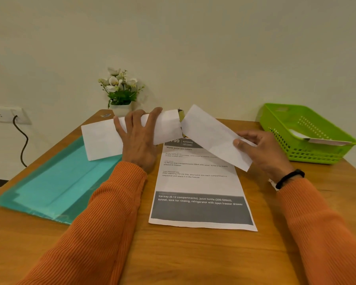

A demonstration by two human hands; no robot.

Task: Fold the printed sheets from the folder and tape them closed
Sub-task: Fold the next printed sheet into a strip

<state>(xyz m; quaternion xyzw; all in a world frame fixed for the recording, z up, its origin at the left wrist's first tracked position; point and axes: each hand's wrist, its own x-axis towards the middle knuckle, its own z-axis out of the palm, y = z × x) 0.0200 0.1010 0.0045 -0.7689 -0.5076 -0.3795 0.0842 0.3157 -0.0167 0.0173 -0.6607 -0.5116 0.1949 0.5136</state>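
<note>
My left hand (pixel 139 138) grips a folded white sheet (pixel 103 140) from above, fingers curled over its far edge, above the table's back middle. My right hand (pixel 263 151) pinches the near end of a second folded white strip (pixel 210 134) that slants up towards the first. Where the two meet, a small brown-yellow object (pixel 181 117) shows behind them; I cannot tell what it is or whether the strips are joined. A flat printed sheet (pixel 199 194) lies on the table below both hands. The teal folder (pixel 56 186) lies at the left.
A green plastic basket (pixel 296 155) stands at the right with a folded white paper (pixel 325 140) in it. A small white pot of flowers (pixel 120 93) stands at the back by the wall. A wall socket (pixel 4 114) with a black cable is at far left.
</note>
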